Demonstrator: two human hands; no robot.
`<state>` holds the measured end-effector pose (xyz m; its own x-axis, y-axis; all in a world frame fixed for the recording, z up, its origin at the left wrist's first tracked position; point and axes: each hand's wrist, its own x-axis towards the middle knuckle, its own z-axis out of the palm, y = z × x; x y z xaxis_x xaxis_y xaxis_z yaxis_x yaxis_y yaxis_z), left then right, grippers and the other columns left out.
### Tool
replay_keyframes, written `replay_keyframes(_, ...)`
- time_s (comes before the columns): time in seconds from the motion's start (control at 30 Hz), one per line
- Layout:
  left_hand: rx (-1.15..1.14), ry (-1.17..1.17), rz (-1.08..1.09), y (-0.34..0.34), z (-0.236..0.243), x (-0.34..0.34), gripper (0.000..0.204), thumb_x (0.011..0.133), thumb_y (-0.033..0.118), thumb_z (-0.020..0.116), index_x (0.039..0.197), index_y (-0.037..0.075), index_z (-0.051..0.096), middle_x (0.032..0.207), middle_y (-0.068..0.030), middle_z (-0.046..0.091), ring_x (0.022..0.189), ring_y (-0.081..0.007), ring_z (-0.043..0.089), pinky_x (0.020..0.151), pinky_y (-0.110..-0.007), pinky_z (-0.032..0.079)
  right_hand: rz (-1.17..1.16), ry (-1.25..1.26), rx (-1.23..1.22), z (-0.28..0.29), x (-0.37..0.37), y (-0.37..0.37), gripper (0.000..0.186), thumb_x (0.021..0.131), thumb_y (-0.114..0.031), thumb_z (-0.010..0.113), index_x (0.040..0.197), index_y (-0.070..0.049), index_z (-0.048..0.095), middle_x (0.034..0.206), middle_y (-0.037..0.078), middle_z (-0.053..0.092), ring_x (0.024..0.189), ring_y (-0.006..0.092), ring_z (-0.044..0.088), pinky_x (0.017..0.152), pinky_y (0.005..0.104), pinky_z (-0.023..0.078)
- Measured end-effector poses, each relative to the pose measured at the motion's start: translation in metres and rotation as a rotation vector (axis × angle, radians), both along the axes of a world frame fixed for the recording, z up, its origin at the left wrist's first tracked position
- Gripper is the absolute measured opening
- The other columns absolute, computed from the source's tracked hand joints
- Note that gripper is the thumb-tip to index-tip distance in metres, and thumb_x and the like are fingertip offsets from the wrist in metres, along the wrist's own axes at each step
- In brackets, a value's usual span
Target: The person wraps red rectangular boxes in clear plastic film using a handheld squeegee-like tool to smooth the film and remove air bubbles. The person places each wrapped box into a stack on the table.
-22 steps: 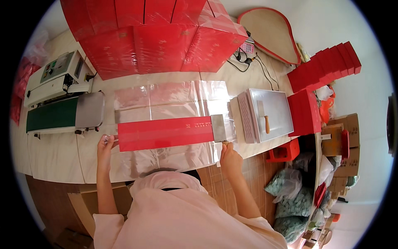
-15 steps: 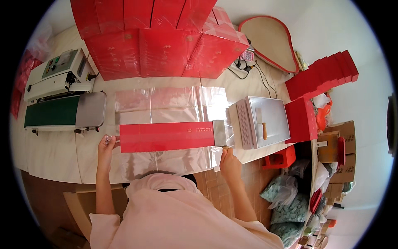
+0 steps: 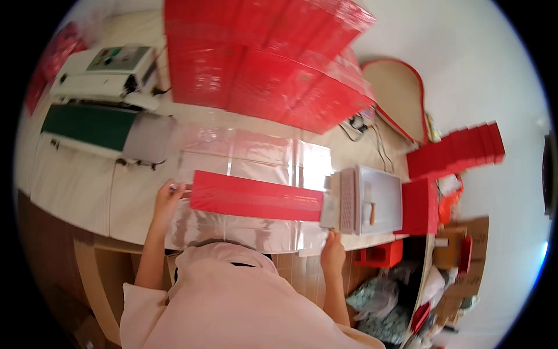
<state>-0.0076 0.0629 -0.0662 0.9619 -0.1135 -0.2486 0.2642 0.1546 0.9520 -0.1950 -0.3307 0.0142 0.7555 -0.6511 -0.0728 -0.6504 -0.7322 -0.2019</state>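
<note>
A long red box (image 3: 256, 196) lies across clear plastic sheets on the table in front of me. At its left end, my left hand (image 3: 168, 196) is closed in a pinch; something small and shiny shows at the fingertips, too blurred to name. My right hand (image 3: 333, 251) is closed on the short handle of a scraper. The flat metal blade of that scraper (image 3: 329, 210) sits against the box's right end. Beneath and behind the box spread the clear plastic sheets (image 3: 261, 156).
A sealing machine with a green belt (image 3: 87, 125) stands at the left. Wrapped red boxes (image 3: 267, 87) are stacked at the back. On the right are a grey tray (image 3: 383, 186), a second wooden-handled scraper (image 3: 372, 214), stepped red boxes (image 3: 456, 151) and a red stool (image 3: 381, 254).
The view has turned and shifted, so the table appears tilted. Both hands keep their places at the box's two ends, the scraper still at the right end.
</note>
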Motion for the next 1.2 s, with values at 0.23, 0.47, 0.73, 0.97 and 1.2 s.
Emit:
replay_keyframes(0.23, -0.092, 0.072, 0.006, 0.001, 0.006, 0.0, 0.023, 0.1, 0.02, 0.055, 0.082, 0.005, 0.05, 0.098, -0.0132, 0.069, 0.088, -0.0185, 0.067, 0.081, -0.03, 0.052, 0.462, -0.21, 0.334, 0.041, 0.048, 0.027, 0.02, 0.098, -0.021, 0.053, 0.108, -0.004, 0.054, 0.081, 0.02, 0.065, 0.072, 0.0389, 0.064, 0.062, 0.0421, 0.049)
replay_keyframes(0.47, -0.149, 0.129, 0.021, 0.005, 0.007, 0.0, 0.024, 0.101, 0.023, 0.053, 0.084, 0.006, 0.05, 0.098, -0.012, 0.069, 0.088, -0.0162, 0.067, 0.081, -0.028, 0.052, 1.134, -0.195, 0.573, 0.032, 0.132, 0.102, 0.016, 0.089, -0.014, 0.065, 0.102, -0.005, 0.064, 0.088, 0.012, 0.067, 0.078, 0.0315, 0.065, 0.063, 0.0384, 0.051)
replay_keyframes(0.73, -0.068, 0.092, 0.01, 0.006, -0.011, -0.002, 0.027, 0.101, 0.026, 0.053, 0.083, 0.007, 0.048, 0.088, -0.0024, 0.06, 0.087, -0.013, 0.064, 0.081, -0.027, 0.05, 1.174, -0.022, 0.589, 0.032, 0.162, 0.121, 0.018, 0.09, -0.019, 0.065, 0.102, -0.006, 0.066, 0.088, 0.011, 0.068, 0.076, 0.032, 0.066, 0.061, 0.0381, 0.052)
replay_keyframes(0.97, 0.01, 0.132, -0.019, 0.008, -0.02, -0.001, 0.027, 0.101, 0.028, 0.054, 0.084, 0.007, 0.051, 0.09, -0.0019, 0.062, 0.086, -0.0097, 0.061, 0.08, -0.026, 0.049, 1.115, -0.017, 0.538, 0.023, 0.18, 0.116, 0.021, 0.091, -0.014, 0.064, 0.107, 0.0, 0.065, 0.09, 0.016, 0.067, 0.076, 0.0334, 0.065, 0.067, 0.0353, 0.051)
replay_keyframes(1.2, 0.022, 0.137, -0.029, 0.01, -0.018, 0.0, 0.027, 0.101, 0.028, 0.053, 0.085, 0.007, 0.052, 0.091, -0.0027, 0.062, 0.087, -0.0101, 0.061, 0.081, -0.025, 0.046, 1.073, -0.072, 0.529, 0.03, 0.195, 0.123, 0.021, 0.092, -0.013, 0.062, 0.108, 0.0, 0.065, 0.089, 0.016, 0.067, 0.079, 0.0345, 0.065, 0.069, 0.036, 0.052)
